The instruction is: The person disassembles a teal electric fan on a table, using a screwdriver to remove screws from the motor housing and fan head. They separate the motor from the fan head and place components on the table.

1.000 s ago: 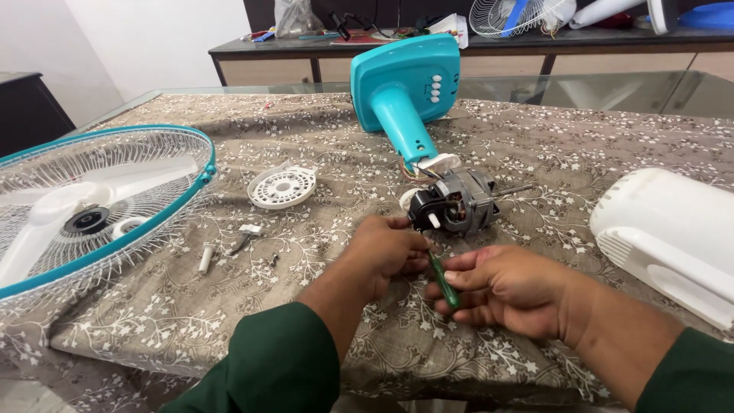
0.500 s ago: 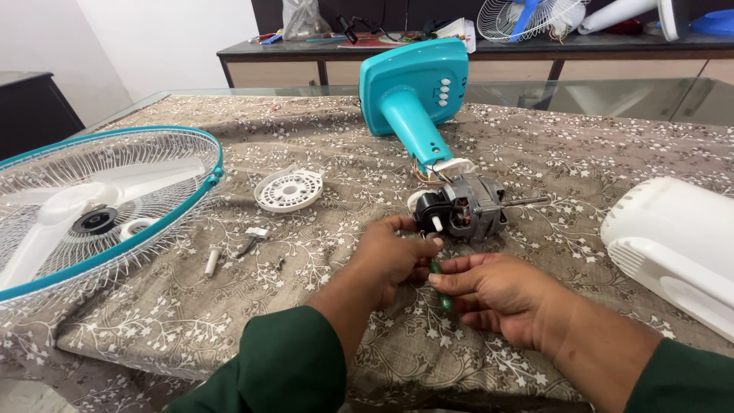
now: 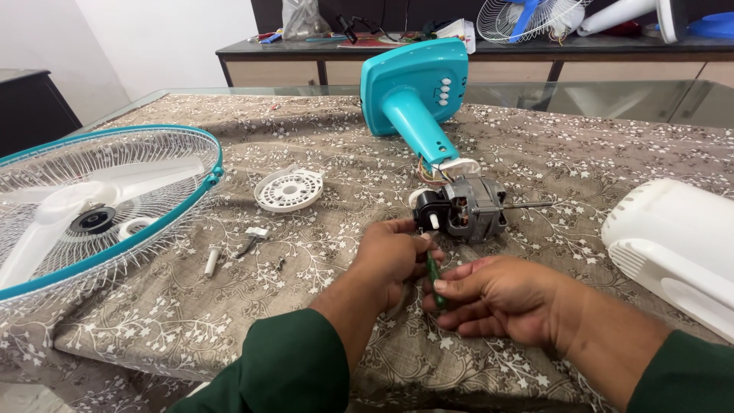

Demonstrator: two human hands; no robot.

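Head view: left hand (image 3: 394, 256) curled at the black end of the bare fan motor (image 3: 462, 210), fingertips touching it, grip unclear. Right hand (image 3: 501, 298) closed around a green screwdriver (image 3: 434, 273), tip toward the motor. Motor lying on the floral-clothed bench (image 3: 344, 138), wired to the teal fan stand (image 3: 417, 95). Fan guard with blades (image 3: 92, 206) at left, white round cap (image 3: 289, 189) between, white housing (image 3: 677, 245) at right.
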